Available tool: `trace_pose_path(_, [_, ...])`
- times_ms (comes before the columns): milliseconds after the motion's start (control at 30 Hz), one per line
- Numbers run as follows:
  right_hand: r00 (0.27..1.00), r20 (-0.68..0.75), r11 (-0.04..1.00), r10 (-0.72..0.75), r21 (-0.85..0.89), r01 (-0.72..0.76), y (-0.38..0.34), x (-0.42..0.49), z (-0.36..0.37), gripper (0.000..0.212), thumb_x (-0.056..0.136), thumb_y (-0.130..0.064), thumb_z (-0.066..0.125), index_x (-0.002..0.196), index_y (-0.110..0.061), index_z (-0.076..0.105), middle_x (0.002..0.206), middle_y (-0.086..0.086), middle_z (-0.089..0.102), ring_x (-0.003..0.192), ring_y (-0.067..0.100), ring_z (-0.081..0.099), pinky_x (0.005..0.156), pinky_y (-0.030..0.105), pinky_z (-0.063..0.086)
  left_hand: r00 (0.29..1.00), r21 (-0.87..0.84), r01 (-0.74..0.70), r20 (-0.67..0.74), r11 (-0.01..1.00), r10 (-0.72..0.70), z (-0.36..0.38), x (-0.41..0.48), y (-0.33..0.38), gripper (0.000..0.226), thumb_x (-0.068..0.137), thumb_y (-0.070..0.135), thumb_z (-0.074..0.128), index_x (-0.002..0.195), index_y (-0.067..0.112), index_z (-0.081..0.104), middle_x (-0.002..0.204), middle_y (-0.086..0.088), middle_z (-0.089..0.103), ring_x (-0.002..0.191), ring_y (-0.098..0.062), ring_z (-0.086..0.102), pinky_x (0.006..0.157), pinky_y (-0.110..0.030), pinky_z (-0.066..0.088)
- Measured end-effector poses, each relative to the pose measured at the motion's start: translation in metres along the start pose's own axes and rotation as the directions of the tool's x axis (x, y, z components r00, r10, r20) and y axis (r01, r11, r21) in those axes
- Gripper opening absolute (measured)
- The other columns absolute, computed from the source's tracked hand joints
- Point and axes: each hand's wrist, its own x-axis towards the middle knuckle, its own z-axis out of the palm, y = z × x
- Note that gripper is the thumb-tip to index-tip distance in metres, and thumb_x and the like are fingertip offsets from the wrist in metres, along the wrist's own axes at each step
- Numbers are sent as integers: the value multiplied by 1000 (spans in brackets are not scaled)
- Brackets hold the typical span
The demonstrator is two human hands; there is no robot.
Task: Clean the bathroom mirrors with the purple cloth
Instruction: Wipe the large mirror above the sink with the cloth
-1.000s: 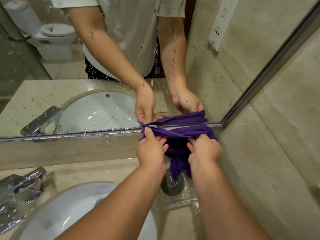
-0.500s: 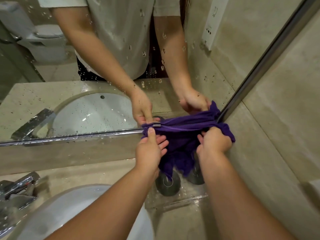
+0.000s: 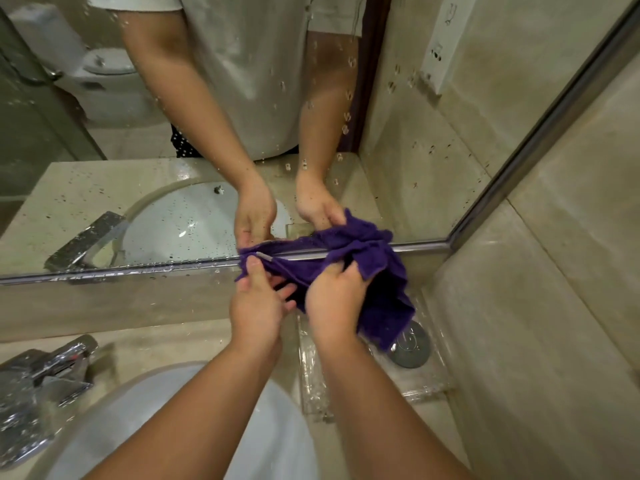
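The purple cloth (image 3: 381, 289) is bunched against the mirror's lower metal edge near the right corner. My left hand (image 3: 258, 303) pinches the cloth's left end with thumb on top, right at the frame. My right hand (image 3: 334, 299) grips the bunched middle of the cloth; its loose end hangs down to the right. The mirror (image 3: 398, 150) is speckled with water drops and reflects both arms and the cloth.
A chrome tap (image 3: 41, 379) stands at the lower left beside the white basin (image 3: 194, 427). A clear tray (image 3: 311, 382) with a grey round lid (image 3: 410, 346) sits under the cloth. The tiled side wall (image 3: 554, 306) closes the right.
My right hand has moved left from the corner toward my left hand, bunching the cloth. The cloth's loose end now hangs lower on the right.
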Motion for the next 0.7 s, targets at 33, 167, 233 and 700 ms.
trace_pose_path(33, [999,53,1000,3,2,-3,-2,-10,5,59,100,-5,47,155,-2,26,161,14,22,138,13,27,109,5,10,1000,-33,-9,-25,999,9,-6,2,4,49,104,52,32,114,14,60,100,-11,75,83,-21,76,64,-34,57])
trace_pose_path(167, [979,185,995,82,37,-90,-11,-23,4,63,94,-12,47,155,-8,29,160,9,28,139,19,32,117,21,17,993,-109,31,-108,994,-43,-22,9,17,43,103,55,34,90,20,55,88,-3,73,72,-14,75,59,-26,54])
trace_pose_path(233, [984,138,993,115,-3,-116,-14,-9,-6,65,85,-23,43,145,2,42,153,19,39,137,31,38,118,38,23,997,-49,72,-19,996,-73,-20,5,18,45,104,53,34,89,18,58,89,-2,73,78,-13,75,65,-27,54])
trace_pose_path(700, [975,66,977,211,-21,-210,-9,27,-26,63,90,-10,49,152,-14,36,154,11,42,138,29,43,116,45,35,982,-20,161,99,987,-159,-3,-11,23,33,107,40,36,106,21,63,100,-2,74,89,-10,72,75,-26,55])
